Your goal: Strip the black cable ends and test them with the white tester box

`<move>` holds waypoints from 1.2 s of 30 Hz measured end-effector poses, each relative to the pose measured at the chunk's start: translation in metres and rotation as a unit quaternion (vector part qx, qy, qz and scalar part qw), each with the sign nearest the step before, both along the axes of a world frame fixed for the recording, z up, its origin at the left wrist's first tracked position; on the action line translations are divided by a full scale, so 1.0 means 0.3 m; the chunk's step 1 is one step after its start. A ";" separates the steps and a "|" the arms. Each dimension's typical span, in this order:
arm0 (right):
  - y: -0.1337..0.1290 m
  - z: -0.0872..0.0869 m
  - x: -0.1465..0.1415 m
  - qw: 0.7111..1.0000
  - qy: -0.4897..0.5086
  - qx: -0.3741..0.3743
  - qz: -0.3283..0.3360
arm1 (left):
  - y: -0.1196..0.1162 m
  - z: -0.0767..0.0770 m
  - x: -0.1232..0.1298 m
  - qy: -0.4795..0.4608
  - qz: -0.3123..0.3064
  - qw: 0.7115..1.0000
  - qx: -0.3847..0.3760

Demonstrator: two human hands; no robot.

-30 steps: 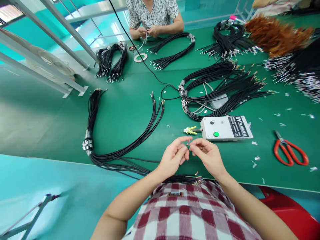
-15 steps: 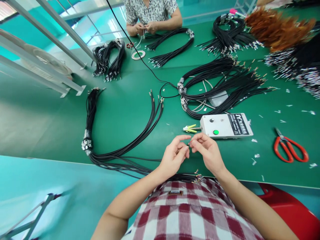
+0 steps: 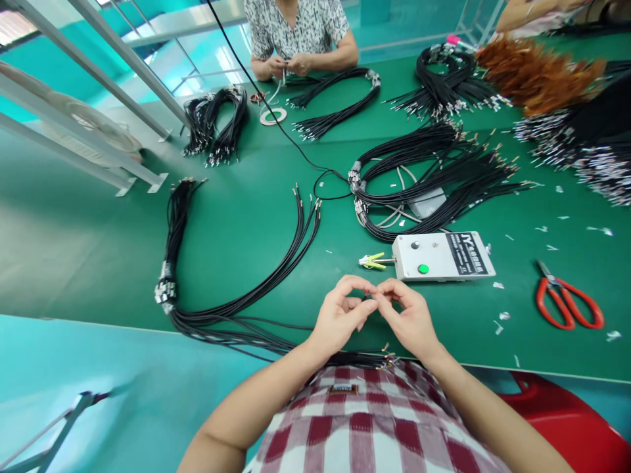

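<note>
Close to the table's front edge, both hands meet fingertip to fingertip. My left hand (image 3: 340, 315) is closed in a pinch on a thin black cable, whose end shows as a dark bit (image 3: 365, 297) between the fingers. Thumb and forefinger of my right hand (image 3: 409, 318) pinch together at that cable's tip; the tiny wires there are mostly hidden. Below my wrists lies a bunch of black cables (image 3: 221, 332) with bare copper-coloured ends, bound at the left by a wrapped bundle of white connectors (image 3: 165, 291).
A white box (image 3: 421, 257) with a green button and yellow-jawed tip lies just beyond my hands. Red-handled pliers (image 3: 566, 302) rest at the right among white scraps. More cable bundles (image 3: 409, 190) lie farther back. Across the table, a person's hands (image 3: 290, 64) hold something thin.
My left forefinger has bent down toward the right fingertips, and the two hands have closed together at the cable end. The whole view has shifted slightly downward.
</note>
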State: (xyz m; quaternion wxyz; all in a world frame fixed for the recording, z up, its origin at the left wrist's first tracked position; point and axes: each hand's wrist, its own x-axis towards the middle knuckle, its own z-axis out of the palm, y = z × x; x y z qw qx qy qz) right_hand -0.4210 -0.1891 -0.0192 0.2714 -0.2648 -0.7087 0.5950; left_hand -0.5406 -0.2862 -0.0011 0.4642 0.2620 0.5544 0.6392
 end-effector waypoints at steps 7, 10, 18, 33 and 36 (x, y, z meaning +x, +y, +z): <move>0.028 0.007 0.015 0.993 -0.072 0.074 0.055 | 0.001 -0.029 0.003 0.029 0.040 0.997 -0.059; 0.045 0.010 0.032 0.985 -0.104 0.120 0.066 | 0.000 -0.039 -0.007 0.093 0.020 0.994 -0.056; 0.069 0.035 0.041 0.881 -0.153 0.444 0.061 | 0.001 -0.063 -0.017 0.105 -0.011 0.993 -0.048; 0.226 0.044 -0.111 0.712 -0.324 0.618 0.085 | 0.096 -0.126 -0.156 0.134 0.050 0.989 -0.044; 0.242 0.027 -0.125 0.710 -0.322 0.619 0.094 | 0.120 -0.142 -0.170 0.133 0.061 0.988 -0.040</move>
